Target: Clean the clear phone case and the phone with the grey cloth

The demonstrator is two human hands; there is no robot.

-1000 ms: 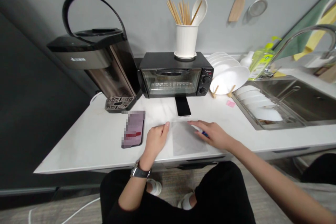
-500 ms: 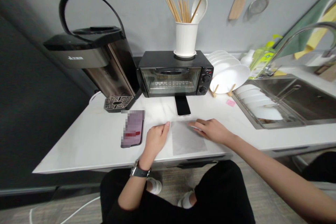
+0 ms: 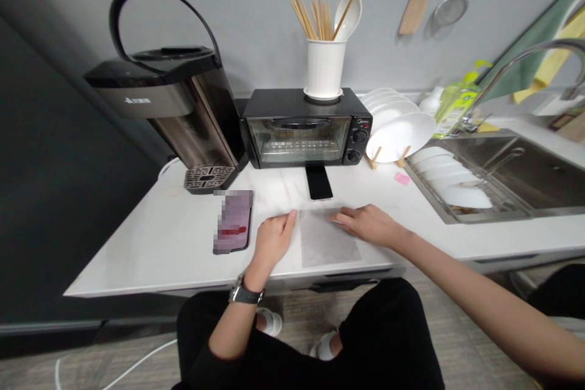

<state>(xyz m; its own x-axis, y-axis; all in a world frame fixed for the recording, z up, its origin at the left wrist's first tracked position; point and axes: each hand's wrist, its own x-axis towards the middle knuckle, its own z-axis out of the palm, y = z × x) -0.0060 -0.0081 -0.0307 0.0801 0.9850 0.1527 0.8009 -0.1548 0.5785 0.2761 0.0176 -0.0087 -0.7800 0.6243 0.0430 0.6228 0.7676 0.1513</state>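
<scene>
A thin grey translucent sheet (image 3: 326, 244) lies flat near the front edge of the white counter (image 3: 173, 244). My left hand (image 3: 272, 241) rests at the sheet's left edge, fingers curled in and thumb tip touching its top left corner. At the sheet's top right corner my right hand (image 3: 370, 225) lies with fingers closed around a pen, of which only a pale tip shows. A black phone (image 3: 319, 183) lies just beyond the sheet. A second phone (image 3: 233, 222) lies to the left of my left hand.
Along the wall stand a water boiler (image 3: 178, 109), a black toaster oven (image 3: 304, 131) with a white utensil holder (image 3: 325, 67) on top, and a rack of white plates (image 3: 397, 128). A sink (image 3: 516, 177) with dishes is on the right. A pink note (image 3: 401, 178) lies near it.
My right hand has slid up and left along the sheet's top edge, and its fingers now cover the blue pen. The left hand has stayed where it was.
</scene>
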